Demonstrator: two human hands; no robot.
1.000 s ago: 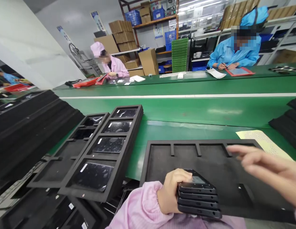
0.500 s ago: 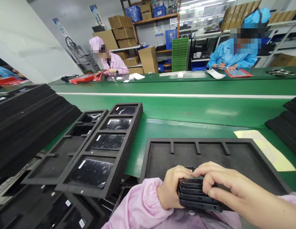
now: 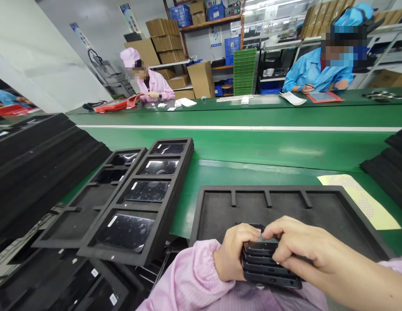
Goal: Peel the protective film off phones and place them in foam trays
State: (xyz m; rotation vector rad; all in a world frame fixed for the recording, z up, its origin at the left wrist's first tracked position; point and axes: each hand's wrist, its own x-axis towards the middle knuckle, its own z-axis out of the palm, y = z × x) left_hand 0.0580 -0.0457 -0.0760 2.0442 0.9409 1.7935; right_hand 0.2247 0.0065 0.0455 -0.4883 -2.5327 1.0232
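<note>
Several black phones (image 3: 272, 272) are piled flat in a stack close to my body, above the near edge of an empty-looking foam tray (image 3: 220, 188). My left hand (image 3: 235, 250) is wrapped round the stack's left side, its fingers over the top. From the right, my right hand (image 3: 304, 246) grips the top phone, index fingertip on its upper face and thumb at the near edge. Both hands' fingertips nearly meet over the top phone. Much of its face is hidden under the fingers.
On the left, a foam tray (image 3: 152, 210) holds film-covered devices in its compartments, beside another partly filled tray (image 3: 66, 226). Dark foam trays (image 3: 39, 172) are piled further left. A yellow label sheet (image 3: 365, 203) lies right. Two co-workers sit across the green bench (image 3: 252, 147).
My right hand's fingers have shifted slightly on the top phone, the thumb drawing back a little. The stack and my left hand stay put. The co-worker in blue has moved a hand.
</note>
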